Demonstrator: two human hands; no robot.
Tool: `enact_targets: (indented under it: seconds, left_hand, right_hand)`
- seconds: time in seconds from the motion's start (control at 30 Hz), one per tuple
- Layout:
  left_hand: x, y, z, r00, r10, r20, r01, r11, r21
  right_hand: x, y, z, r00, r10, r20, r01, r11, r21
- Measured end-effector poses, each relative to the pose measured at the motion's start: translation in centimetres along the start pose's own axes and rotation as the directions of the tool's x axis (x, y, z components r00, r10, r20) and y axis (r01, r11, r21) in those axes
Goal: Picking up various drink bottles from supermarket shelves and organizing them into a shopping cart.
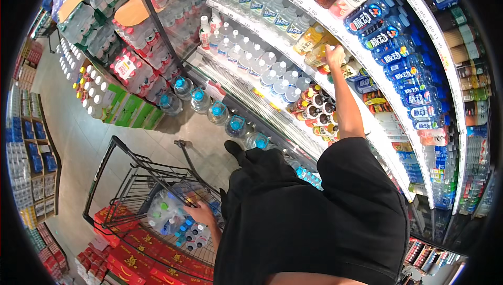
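On the middle shelf of a lit drinks cooler, my right hand (335, 57) is closed around the top of a yellow drink bottle (316, 56), its arm stretched over the lower shelf. Another yellow bottle (308, 39) stands just beside it, next to a row of clear labelled bottles (271, 11). My left hand (200, 212) is low at the side of a wire shopping cart (129, 190), near bottles with blue caps (182, 232) inside it; whether its fingers grip the wire or a bottle I cannot tell.
Large water jugs with blue caps (218, 112) line the floor along the cooler's base. Shrink-wrapped bottle packs (133, 68) and green cartons (129, 106) are stacked at the left. Red boxes (137, 249) lie by the cart. Blue-labelled bottles (401, 64) fill a higher shelf.
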State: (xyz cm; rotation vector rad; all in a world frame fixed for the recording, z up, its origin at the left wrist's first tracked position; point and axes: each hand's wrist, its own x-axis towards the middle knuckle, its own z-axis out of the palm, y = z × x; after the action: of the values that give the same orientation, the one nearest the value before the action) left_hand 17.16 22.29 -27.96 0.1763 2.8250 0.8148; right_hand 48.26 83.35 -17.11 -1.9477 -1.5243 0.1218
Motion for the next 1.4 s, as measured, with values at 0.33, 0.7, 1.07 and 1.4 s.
enact_targets:
  seconds: [0.33, 0.7, 1.07, 1.4]
  left_hand:
    - [0.1, -1.3, 1.4, 0.98, 0.112, -0.164, -0.074, 0.972, 0.224]
    - [0.4, -1.3, 1.7, 0.997, 0.045, -0.067, -0.028, 0.97, 0.24]
    - [0.1, -2.4, 1.9, 0.992, 0.097, -0.085, -0.071, 0.962, 0.262]
    - [-0.4, -1.9, 1.8, 0.99, 0.097, -0.1, -0.076, 0.977, 0.2]
  right_hand:
    - [5.3, 2.1, 3.9, 0.965, 0.062, 0.257, 0.004, 0.969, -0.249]
    - [9.3, 6.6, 5.4, 0.864, 0.133, 0.486, -0.168, 0.985, 0.028]
    - [6.4, 0.9, 1.4, 0.796, 0.246, 0.554, -0.387, 0.909, 0.152]
    - [7.2, 3.3, 4.0, 0.773, 0.127, 0.621, -0.341, 0.909, 0.238]
